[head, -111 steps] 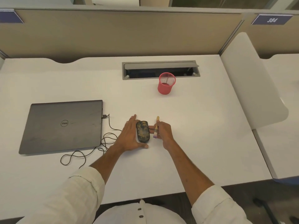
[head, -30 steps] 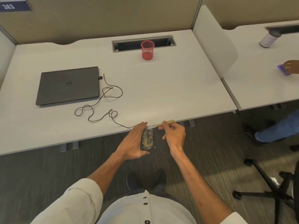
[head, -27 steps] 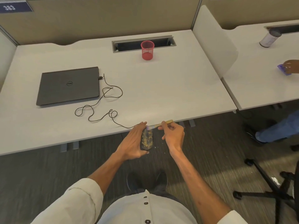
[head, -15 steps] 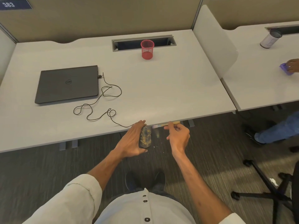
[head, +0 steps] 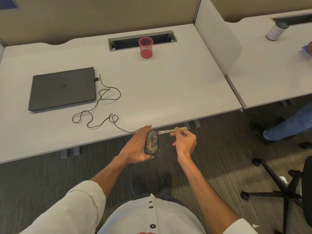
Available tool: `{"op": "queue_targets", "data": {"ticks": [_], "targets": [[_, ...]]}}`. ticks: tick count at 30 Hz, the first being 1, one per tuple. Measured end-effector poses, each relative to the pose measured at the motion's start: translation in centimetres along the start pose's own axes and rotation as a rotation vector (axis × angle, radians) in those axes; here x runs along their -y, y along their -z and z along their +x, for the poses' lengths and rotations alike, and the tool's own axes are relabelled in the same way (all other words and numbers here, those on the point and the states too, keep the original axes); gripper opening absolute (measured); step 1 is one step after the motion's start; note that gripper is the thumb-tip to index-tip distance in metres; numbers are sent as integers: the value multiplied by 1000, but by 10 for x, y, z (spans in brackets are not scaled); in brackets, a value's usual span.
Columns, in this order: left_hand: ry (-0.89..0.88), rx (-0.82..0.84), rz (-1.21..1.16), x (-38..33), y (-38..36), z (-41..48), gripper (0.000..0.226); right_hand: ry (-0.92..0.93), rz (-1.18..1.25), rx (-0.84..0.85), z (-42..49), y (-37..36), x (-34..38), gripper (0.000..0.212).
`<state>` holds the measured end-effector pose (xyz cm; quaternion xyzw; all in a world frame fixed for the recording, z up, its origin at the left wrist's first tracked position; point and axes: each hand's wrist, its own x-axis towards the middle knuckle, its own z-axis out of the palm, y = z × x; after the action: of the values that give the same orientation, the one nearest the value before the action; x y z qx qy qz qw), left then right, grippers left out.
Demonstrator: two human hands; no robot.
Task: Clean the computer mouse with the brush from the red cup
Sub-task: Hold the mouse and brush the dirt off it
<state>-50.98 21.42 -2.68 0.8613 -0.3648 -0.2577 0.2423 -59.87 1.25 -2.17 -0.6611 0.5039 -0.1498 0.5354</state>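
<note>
My left hand (head: 135,146) grips a dark computer mouse (head: 151,143), speckled with yellow crumbs, held off the desk's front edge above the floor. Its thin black cable (head: 99,114) trails back over the white desk (head: 168,92). My right hand (head: 184,141) pinches a small brush (head: 172,131) with a pale yellow handle. The bristles point left and sit at the mouse's far end. The red mesh cup (head: 145,47) stands far back on the desk, by the cable slot.
A closed grey laptop (head: 61,88) lies at the desk's left. A white divider panel (head: 217,36) separates a neighbouring desk (head: 270,68) with a cylindrical container (head: 276,32). Another person's leg (head: 290,123) and an office chair base (head: 278,186) are at the right. Crumbs dot the carpet.
Since 3.7 s ago the mouse has come off the desk and out past its front edge. In the last second the brush swept away to the right and returned to the mouse's far end.
</note>
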Motion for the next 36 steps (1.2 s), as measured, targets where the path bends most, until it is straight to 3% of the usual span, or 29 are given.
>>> {"op": "queue_targets", "data": {"ticks": [7,16,24,31,36], "targets": [[-11,0,-5,-12,-5,8,125,62,53,120,1,2,-6,18],[16,-7,-5,-14,-9,11,129,9,39,11,8,20,-21,22],[24,11,-13,-22,-9,17,129,85,125,199,3,16,-22,14],[27,1,-15,-21,-8,17,128,61,93,73,11,24,-28,18],[28,8,-21,-20,-8,18,128,100,152,119,9,21,-25,16]]}}
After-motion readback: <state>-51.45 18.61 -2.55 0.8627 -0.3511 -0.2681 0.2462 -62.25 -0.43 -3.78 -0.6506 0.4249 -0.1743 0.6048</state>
